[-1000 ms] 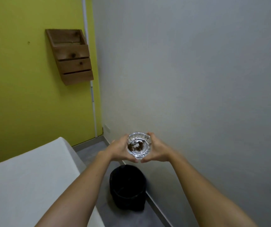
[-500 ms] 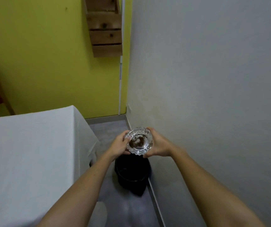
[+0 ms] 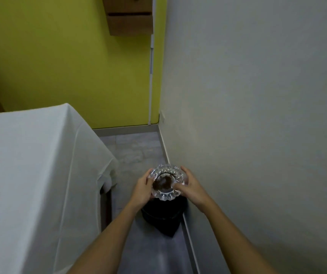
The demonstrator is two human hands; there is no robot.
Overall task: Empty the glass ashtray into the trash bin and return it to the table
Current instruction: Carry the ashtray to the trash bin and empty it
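The cut-glass ashtray (image 3: 166, 182) holds dark brown ash in its middle. My left hand (image 3: 142, 189) grips its left rim and my right hand (image 3: 192, 187) grips its right rim. Both hold it roughly level in the air. Directly under it on the floor stands the black trash bin (image 3: 162, 216), partly hidden by the ashtray and my hands. The table (image 3: 30, 175), covered with a white cloth, fills the left side.
A grey wall (image 3: 257, 115) runs close along the right, with a skirting board beside the bin. The yellow wall (image 3: 69, 56) at the back carries a wooden wall box (image 3: 129, 18). Grey floor (image 3: 135, 147) forms a narrow aisle between table and wall.
The view has tipped down and come closer to the bin. The ashtray, held in both hands, has sunk lower and now hangs right above the bin's opening.
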